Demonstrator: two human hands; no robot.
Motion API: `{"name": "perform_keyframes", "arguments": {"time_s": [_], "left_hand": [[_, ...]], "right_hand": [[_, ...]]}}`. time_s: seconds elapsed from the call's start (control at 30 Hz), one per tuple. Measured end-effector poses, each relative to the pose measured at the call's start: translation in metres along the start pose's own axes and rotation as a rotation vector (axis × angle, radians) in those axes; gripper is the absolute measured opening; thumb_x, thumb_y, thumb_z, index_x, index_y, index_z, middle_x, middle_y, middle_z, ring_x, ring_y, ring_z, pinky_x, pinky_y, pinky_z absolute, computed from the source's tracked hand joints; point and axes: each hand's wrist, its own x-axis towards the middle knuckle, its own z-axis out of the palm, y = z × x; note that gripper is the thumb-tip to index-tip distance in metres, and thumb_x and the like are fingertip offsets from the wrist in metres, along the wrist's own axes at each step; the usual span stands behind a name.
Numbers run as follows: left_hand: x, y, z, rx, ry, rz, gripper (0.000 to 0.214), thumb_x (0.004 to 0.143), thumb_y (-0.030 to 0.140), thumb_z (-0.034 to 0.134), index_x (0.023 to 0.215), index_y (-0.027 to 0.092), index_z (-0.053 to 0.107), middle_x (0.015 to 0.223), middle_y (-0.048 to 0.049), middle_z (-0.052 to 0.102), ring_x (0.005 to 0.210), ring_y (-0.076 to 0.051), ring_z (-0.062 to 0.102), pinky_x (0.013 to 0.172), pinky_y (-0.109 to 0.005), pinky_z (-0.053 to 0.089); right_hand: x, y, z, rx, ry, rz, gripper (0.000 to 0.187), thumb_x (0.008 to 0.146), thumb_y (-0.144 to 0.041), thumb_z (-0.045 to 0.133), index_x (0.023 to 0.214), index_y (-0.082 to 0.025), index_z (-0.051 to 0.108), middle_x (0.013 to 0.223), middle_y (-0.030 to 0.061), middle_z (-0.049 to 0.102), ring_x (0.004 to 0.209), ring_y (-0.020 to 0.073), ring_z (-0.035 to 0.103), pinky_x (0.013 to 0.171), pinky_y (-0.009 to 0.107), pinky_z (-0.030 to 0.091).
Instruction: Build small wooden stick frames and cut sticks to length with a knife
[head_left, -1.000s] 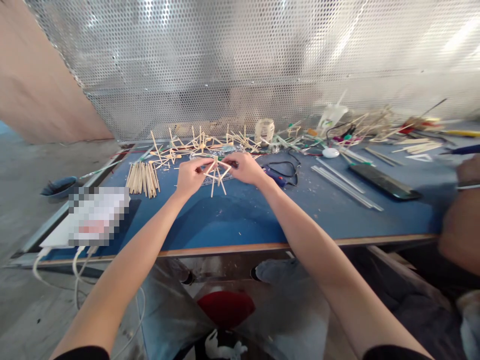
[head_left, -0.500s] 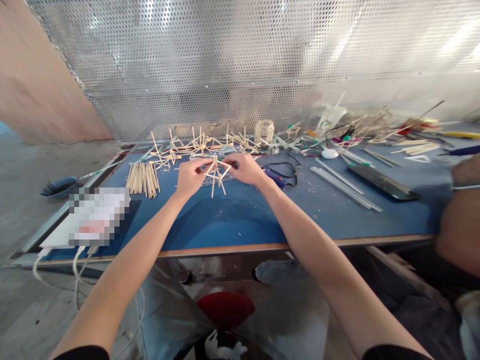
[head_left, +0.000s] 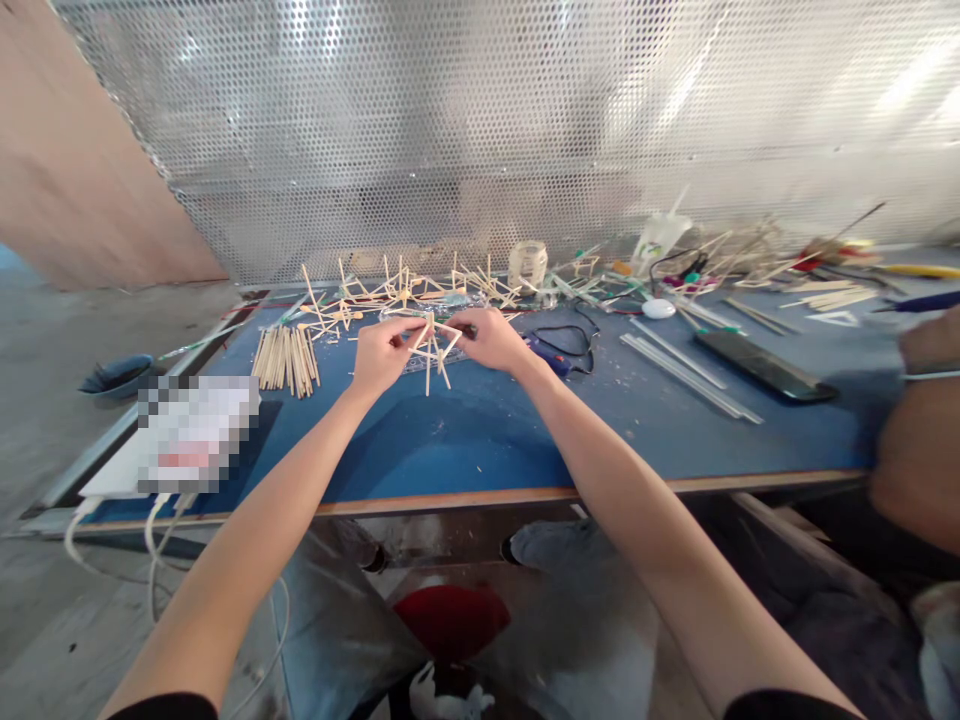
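Note:
Between my two hands is a small frame of joined wooden sticks (head_left: 430, 350), held above the blue tabletop, with two stick ends pointing down toward me. My left hand (head_left: 384, 352) pinches its left side between thumb and fingers. On the other side, my right hand (head_left: 486, 338) has its fingers closed on the frame's right corner. Behind the hands lie several similar stick frames (head_left: 405, 290). A bundle of loose wooden sticks (head_left: 286, 360) rests to the left of my left hand. Close to my right wrist is a blue glue gun (head_left: 551, 357) with a dark cord.
A white box (head_left: 199, 425) with cables sits at the table's left edge. Rightward are clear glue sticks (head_left: 679, 375), a black phone-like slab (head_left: 763, 366) and a white oval object (head_left: 658, 309). A clear jar (head_left: 528, 265) stands behind. Another person's arm (head_left: 919, 430) is at far right.
The stick frame has turned very slightly between my fingers, its lower ends shifting a little. Both hands keep the same place and grip.

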Motion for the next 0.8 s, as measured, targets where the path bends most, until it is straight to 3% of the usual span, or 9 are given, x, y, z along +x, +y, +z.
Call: {"name": "perform_keyframes", "arguments": {"time_s": [0.37, 0.6, 0.8], "left_hand": [[-0.001, -0.002, 0.001, -0.006, 0.003, -0.056, 0.022, 0.089, 0.044, 0.074, 0.091, 0.025, 0.084, 0.075, -0.0011, 0.079, 0.047, -0.008, 0.049, 0.047, -0.024, 0.037], [-0.001, 0.000, 0.000, -0.007, -0.005, -0.058, 0.025, 0.089, 0.047, 0.073, 0.091, 0.024, 0.084, 0.070, -0.0007, 0.077, 0.046, -0.008, 0.048, 0.046, -0.024, 0.035], [-0.001, -0.001, 0.000, -0.005, -0.006, -0.046, 0.022, 0.090, 0.043, 0.073, 0.091, 0.025, 0.084, 0.069, -0.0008, 0.076, 0.046, -0.009, 0.048, 0.047, -0.024, 0.036]], "right_hand": [[-0.003, 0.003, 0.003, 0.130, -0.312, 0.039, 0.029, 0.081, -0.040, 0.067, 0.091, -0.016, 0.079, 0.071, 0.0007, 0.066, 0.061, 0.0112, 0.048, 0.062, 0.028, 0.036], [-0.003, 0.004, 0.009, 0.139, -0.354, 0.086, 0.032, 0.084, -0.044, 0.066, 0.089, -0.015, 0.080, 0.064, -0.0012, 0.060, 0.058, 0.0103, 0.041, 0.057, 0.029, 0.030], [-0.002, 0.001, 0.006, 0.142, -0.361, 0.093, 0.033, 0.084, -0.043, 0.064, 0.094, -0.016, 0.081, 0.070, 0.0005, 0.066, 0.062, 0.0114, 0.046, 0.060, 0.028, 0.033]]}}
